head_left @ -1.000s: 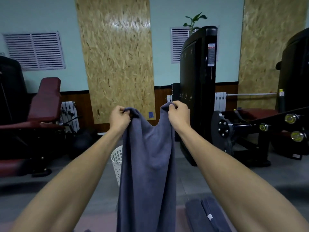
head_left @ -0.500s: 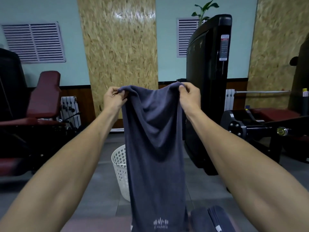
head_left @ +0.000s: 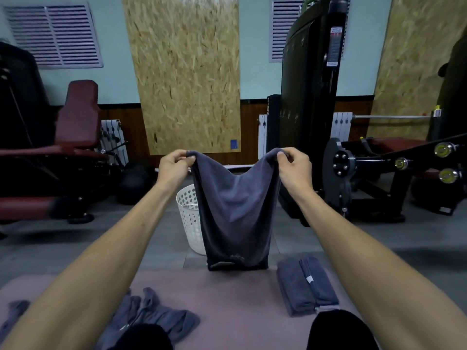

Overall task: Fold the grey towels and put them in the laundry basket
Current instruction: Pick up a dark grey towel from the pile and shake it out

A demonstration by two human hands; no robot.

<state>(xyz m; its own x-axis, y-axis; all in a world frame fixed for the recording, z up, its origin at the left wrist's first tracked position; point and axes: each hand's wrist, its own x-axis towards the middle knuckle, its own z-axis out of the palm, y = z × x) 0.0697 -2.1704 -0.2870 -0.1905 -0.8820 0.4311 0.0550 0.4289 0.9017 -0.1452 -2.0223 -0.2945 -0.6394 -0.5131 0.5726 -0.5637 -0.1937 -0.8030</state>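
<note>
A grey towel (head_left: 235, 210) hangs in front of me, its top edge sagging in the middle and its bottom edge touching the far end of a pink mat (head_left: 240, 299). My left hand (head_left: 174, 166) pinches its top left corner, and my right hand (head_left: 294, 169) pinches its top right corner. Behind the towel stands a white perforated laundry basket (head_left: 188, 213), half hidden by the cloth. A folded grey towel (head_left: 305, 282) lies on the mat at the right. Crumpled grey towels (head_left: 154, 317) lie at the near left.
A black weight machine (head_left: 313, 97) rises at the right behind the basket, with its black arm and yellow knobs (head_left: 404, 164) further right. A dark red bench (head_left: 75, 117) stands at the left. My knees (head_left: 338, 329) show at the bottom edge.
My hands have come down with the towel, and its top edge has gone slack. Its bottom edge now reaches the mat. The view has tilted down, showing the mat and the other towels.
</note>
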